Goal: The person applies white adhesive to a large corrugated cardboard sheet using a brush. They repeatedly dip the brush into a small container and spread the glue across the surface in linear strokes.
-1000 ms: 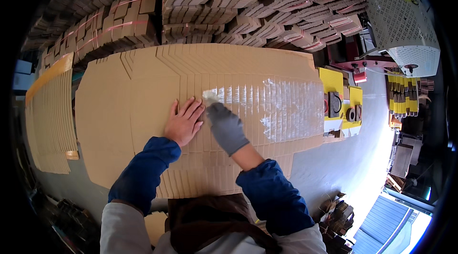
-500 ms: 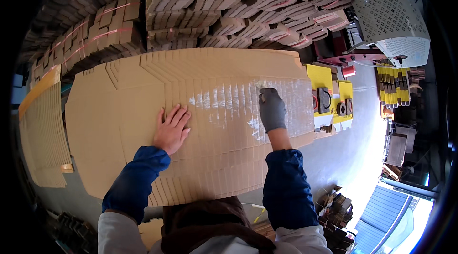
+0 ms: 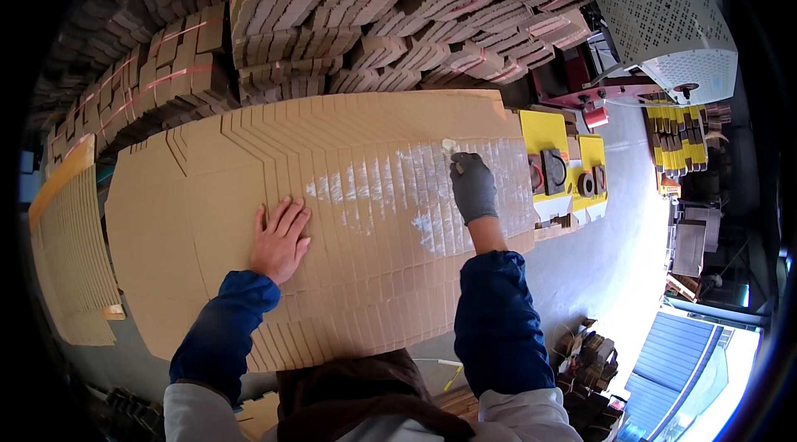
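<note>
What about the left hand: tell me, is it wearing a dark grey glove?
No, the left hand is bare, resting on overlapping flat brown cardboard sheets.

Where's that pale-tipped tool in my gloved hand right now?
In the head view, the pale-tipped tool is right of center, in the gloved right hand, near the far edge of the white smears on the cardboard.

Tied cardboard stacks (image 3: 357,14), a pale holed cover (image 3: 660,23)
At right, a dark ring (image 3: 581,185) sits against a yellow sheet (image 3: 591,151).
</note>
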Tool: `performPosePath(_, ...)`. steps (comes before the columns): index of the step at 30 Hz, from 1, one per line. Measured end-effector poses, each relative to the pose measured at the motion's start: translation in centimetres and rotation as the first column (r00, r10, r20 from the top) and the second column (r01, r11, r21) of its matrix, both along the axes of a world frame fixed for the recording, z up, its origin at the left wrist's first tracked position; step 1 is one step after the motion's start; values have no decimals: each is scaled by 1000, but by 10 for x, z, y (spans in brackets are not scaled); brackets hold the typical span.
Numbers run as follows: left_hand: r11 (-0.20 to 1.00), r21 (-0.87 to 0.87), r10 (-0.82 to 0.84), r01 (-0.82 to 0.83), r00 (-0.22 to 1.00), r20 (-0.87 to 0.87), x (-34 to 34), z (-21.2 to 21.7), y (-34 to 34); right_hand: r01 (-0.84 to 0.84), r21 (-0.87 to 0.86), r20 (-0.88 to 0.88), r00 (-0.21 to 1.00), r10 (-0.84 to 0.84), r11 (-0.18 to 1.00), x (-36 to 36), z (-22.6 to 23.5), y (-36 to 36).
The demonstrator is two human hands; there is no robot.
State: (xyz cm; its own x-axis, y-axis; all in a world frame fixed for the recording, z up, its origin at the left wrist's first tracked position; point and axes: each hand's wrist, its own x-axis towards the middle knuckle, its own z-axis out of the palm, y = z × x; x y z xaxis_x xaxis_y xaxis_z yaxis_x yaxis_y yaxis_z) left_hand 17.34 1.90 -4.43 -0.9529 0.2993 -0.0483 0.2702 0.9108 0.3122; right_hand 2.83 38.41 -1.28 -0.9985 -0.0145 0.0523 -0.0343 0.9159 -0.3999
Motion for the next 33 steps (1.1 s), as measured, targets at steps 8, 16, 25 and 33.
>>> performPosePath(8,1000,4,16,-16,1000,9,1,2,-3,53,22,39,998,-53,998,-13,4,14)
performPosePath(16,1000,-5,8,-8,1000,8,0,5,-2,67,44,-73,995,-64,997,-16,3,38)
performPosePath(25,1000,-21,-1,1,1000,8,5,1,-8,-139,-13,34,990,139,990,36,-2,-102)
performPosePath(33,1000,25,-15,16,999,-29,2,-1,-7,-214,-55,1,977,215,975,44,10,-148)
